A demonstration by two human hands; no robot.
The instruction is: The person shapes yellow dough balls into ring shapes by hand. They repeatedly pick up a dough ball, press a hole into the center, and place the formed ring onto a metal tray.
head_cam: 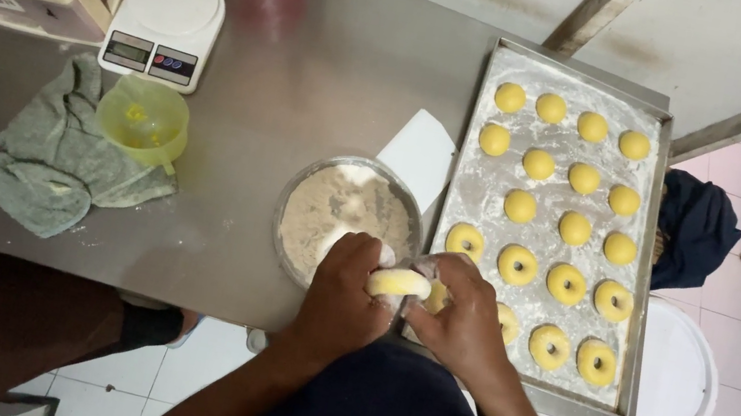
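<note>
Stainless steel makes up the tabletop (312,76), dusted with flour near its front edge, where both hands meet. The left hand (345,295) and right hand (462,321) each close their grip on a yellow dough piece (398,283), pinching it from opposite ends so it hangs between them, just above the gap between the flour bowl (303,188) and the floured baking tray (492,209). The bowl sits touching-close to the tray, probably for quick dusting. On the tray, plain dough balls (541,164) fill the far rows; dough rings (566,283) fill the near ones. A digital scale (166,22), yellow cup (143,119) and grey cloth (59,158) lie well to the left.
</note>
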